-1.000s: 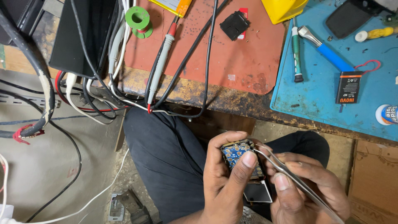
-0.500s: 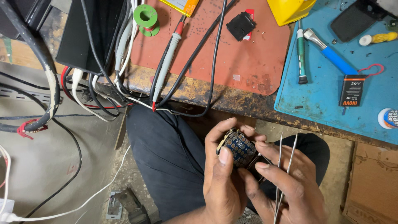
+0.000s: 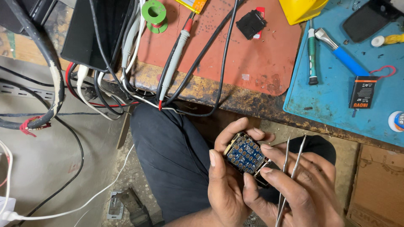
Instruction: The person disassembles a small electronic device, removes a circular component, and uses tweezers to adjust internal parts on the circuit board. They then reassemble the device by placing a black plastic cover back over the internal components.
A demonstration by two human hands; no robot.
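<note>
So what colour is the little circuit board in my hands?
Blue, with pale dots; the circuit board shows clearly in the head view.

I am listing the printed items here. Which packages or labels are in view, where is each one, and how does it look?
Small battery: on the blue mat, right; black rectangle, orange print.
Cardboard box: bottom right, below the bench; brown, faint print.
Round tape roll: right edge of the mat; white and blue.

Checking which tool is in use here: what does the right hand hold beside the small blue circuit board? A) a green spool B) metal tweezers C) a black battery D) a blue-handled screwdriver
B: the right hand grips metal tweezers next to the circuit board, which the left hand helps hold.
</note>
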